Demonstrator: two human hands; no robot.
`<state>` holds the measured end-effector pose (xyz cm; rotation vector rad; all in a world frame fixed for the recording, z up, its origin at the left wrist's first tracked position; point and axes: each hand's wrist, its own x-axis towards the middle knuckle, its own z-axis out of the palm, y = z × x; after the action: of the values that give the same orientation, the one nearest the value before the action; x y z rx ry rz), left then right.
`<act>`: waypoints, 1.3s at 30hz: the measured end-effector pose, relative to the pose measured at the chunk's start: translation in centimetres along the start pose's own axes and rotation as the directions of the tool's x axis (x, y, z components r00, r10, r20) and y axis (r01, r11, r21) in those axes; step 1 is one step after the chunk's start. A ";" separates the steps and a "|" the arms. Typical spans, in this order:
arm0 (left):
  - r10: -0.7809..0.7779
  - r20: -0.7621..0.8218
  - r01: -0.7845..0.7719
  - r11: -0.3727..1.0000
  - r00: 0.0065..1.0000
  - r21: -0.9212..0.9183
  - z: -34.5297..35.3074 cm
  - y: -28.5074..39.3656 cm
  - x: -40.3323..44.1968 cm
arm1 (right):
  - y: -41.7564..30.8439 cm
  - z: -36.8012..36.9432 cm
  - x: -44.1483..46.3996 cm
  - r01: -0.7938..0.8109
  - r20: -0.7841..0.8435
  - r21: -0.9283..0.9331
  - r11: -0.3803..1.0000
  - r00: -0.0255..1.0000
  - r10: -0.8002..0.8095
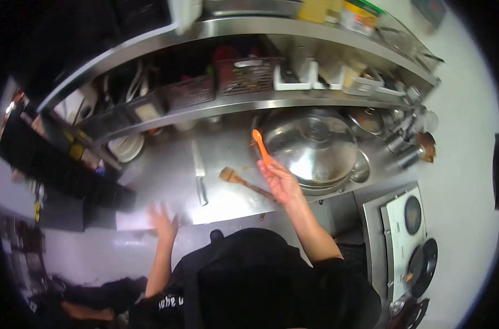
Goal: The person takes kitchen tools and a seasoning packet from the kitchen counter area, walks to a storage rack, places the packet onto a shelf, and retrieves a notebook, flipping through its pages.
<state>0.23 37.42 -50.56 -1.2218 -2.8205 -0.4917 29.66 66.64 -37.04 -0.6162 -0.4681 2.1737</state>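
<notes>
My right hand (280,180) grips an orange spoon (261,146) by its lower end, with the bowl pointing up and away from me, in front of a large domed metal lid (314,145). Near the front edge of the steel counter (172,189), my left hand (162,220) is blurred, its fingers apart and nothing in it. Between the hands lie a knife (199,172) with a grey handle and a wooden spatula (244,182), whose handle runs toward my right hand.
A steel shelf (244,103) above the counter bears dark baskets (244,77) and white bins (293,82). White bowls (126,147) stand at the left. Pans (423,266) and a white cooktop (397,241) are at the lower right. Part of another person's arm (87,311) shows at the lower left.
</notes>
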 end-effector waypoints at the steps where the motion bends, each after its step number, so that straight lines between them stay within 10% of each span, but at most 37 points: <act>1: -0.095 0.066 0.093 0.995 0.993 0.039 -0.4 -1.0 -2.2 | -0.6 0.1 -0.3 -0.067 0.078 -0.051 0.996 0.994 0.071; 5: -0.375 0.198 0.327 0.915 0.906 0.235 0.5 -4.7 -8.9 | -3.4 2.1 -1.0 -0.212 0.292 -0.246 0.946 0.914 0.281; 8: -0.444 0.286 0.370 0.886 0.849 0.278 0.3 -5.9 -10.5 | -6.0 2.3 1.7 -0.028 0.350 -0.539 0.842 0.902 0.254; 12: -0.384 0.327 0.343 0.922 0.863 0.179 4.6 -13.9 -13.4 | -12.8 3.1 7.2 0.193 0.221 -0.442 0.876 0.970 -0.102; 15: -0.340 0.303 0.312 0.940 0.891 0.136 6.7 -18.4 -15.9 | -18.6 3.6 10.3 0.351 0.123 -0.671 0.653 0.921 -0.369; 20: -0.380 0.367 0.376 0.923 0.849 0.085 6.0 -20.1 -18.5 | -24.2 3.7 12.1 0.477 0.132 -0.587 0.654 0.854 -0.504; 39: -0.258 0.509 0.343 0.936 0.821 -0.079 8.3 -22.4 -15.9 | -20.6 2.0 11.8 0.326 0.155 -0.745 0.582 0.933 -0.324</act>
<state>-3.97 14.27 -66.95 -1.0423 -3.5124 -0.4955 34.49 88.15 -27.96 -0.8847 -1.4342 1.5436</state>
